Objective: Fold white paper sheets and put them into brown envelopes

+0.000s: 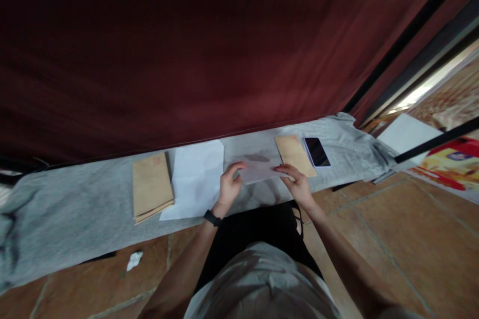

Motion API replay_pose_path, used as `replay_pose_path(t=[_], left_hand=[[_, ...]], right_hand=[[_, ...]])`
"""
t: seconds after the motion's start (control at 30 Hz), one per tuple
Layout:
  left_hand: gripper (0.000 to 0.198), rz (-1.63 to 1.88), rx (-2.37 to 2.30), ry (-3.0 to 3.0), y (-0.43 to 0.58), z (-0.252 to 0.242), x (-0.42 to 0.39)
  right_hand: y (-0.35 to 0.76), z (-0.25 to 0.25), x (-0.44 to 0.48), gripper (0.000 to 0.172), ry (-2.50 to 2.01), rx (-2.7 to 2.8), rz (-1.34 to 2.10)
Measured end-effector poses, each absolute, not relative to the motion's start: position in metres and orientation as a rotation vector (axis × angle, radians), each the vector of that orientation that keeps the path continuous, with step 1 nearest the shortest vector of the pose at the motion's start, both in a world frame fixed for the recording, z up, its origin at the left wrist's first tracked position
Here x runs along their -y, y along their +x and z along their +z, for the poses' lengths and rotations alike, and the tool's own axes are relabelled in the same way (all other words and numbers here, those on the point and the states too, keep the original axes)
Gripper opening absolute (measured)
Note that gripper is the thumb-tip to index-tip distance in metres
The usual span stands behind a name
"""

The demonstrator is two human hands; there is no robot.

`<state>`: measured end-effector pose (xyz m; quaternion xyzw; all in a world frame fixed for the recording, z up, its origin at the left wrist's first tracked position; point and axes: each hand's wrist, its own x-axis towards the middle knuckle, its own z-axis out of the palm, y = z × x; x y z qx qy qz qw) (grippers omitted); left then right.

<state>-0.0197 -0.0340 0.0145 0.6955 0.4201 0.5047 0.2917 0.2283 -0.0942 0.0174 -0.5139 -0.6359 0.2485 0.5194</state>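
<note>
A folded sheet of white paper [258, 172] is held above the grey cloth, stretched between both of my hands. My left hand [229, 184] pinches its left end, thumb and forefinger closed on the edge. At the other end my right hand [297, 182] grips the paper between thumb and fingers. Just beyond my right hand lies a single brown envelope [295, 152] on the cloth. To the left of my left hand is a stack of white paper sheets [196, 179]. Farther left, a pile of brown envelopes [151, 187] rests beside the sheets.
A grey cloth [82, 209] covers the long narrow surface. A smartphone [317, 152] lies right of the single envelope. Dark red fabric [209, 60] rises behind. On the tiled floor [377, 229] is a crumpled white scrap [134, 260]; a red and yellow box [454, 164] stands at right.
</note>
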Motion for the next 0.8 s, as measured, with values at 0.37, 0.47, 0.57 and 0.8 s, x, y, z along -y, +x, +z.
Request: replay_pose_path(t=[0.37, 0.47, 0.57, 0.8], left_hand=[[0.021, 1.271, -1.329, 1.308, 0.003, 0.037, 0.031], [0.025, 1.422, -1.303, 0.689, 0.014, 0.003, 0.039], [0.029, 1.458, -1.293, 0.473, 0.028, -0.024, 0.05], [0.027, 1.403, -1.134, 0.251, 0.056, -0.037, 0.062]], right_hand=[[0.226, 0.054, 0.022, 0.043, -1.269, 1.276, 0.488], [0.209, 0.035, 0.022, 0.05, -1.357, 1.335, 0.383], [0.182, 0.008, 0.035, 0.048, -1.41, 1.532, 0.41], [0.15, -0.051, 0.059, 0.048, -1.533, 1.817, 0.412]])
